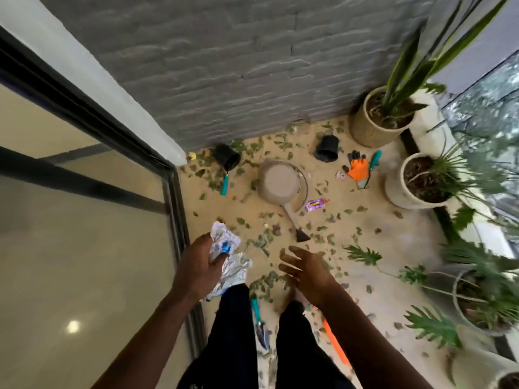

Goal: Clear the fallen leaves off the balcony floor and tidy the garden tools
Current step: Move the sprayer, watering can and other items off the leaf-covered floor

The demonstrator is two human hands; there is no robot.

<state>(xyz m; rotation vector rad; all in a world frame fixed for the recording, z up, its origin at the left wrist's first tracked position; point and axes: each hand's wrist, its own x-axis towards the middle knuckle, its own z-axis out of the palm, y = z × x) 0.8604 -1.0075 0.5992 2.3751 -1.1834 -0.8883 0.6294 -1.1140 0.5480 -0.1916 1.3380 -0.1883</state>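
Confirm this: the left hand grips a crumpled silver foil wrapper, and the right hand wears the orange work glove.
Wrong: the head view shows the orange work glove lying on the floor, the right hand bare. The left hand does grip the crumpled silver foil wrapper.

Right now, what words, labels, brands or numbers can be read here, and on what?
No text can be read.
Crumpled silver wrapper held in the left hand: blue print, too blurred.
Purple wrapper on the floor: print too blurred.
Small pink wrapper beside the orange glove: too small.
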